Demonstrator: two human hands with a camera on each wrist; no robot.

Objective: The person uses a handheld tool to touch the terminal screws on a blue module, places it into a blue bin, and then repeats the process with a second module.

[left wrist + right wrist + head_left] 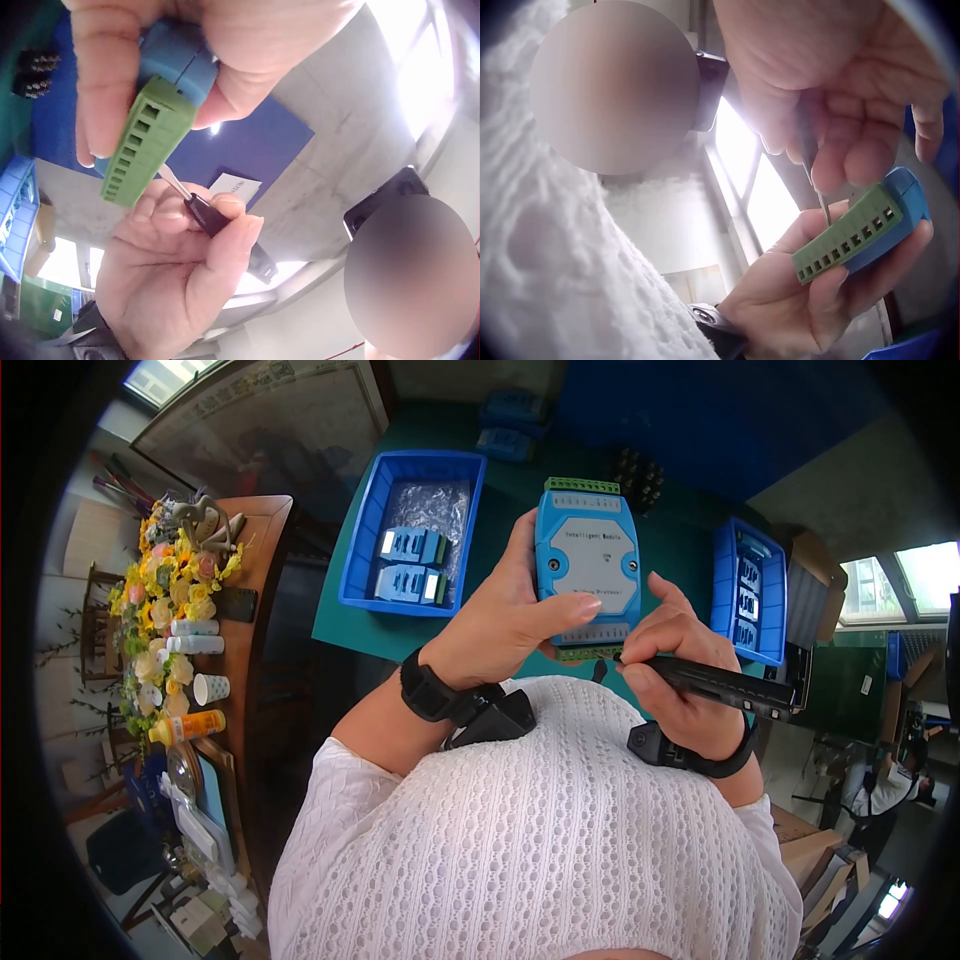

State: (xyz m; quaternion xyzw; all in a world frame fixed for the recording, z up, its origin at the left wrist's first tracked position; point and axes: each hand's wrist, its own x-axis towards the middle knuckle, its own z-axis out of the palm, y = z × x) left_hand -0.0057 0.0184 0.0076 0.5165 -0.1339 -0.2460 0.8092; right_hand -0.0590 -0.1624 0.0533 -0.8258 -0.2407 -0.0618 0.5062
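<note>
A light blue electronic module [590,560] with a grey "Intelligent Module" label is gripped by my left hand [515,595], thumb across its face. Green terminal blocks run along its far and near ends; the near terminal block [142,142] shows a row of square openings. My right hand [692,640] pinches a screwdriver [720,685] with a black handle between thumb and fingers. In the right wrist view, the thin metal shaft [824,210] points down with its tip right at the terminal block's edge.
On the green tabletop [335,625], a blue bin [360,540] at left holds blue modules and clear plastic bagging. Another blue bin [722,600] with modules stands at right. Small black parts [637,480] cluster at the back. A wooden side table [265,530] carries flowers and cups.
</note>
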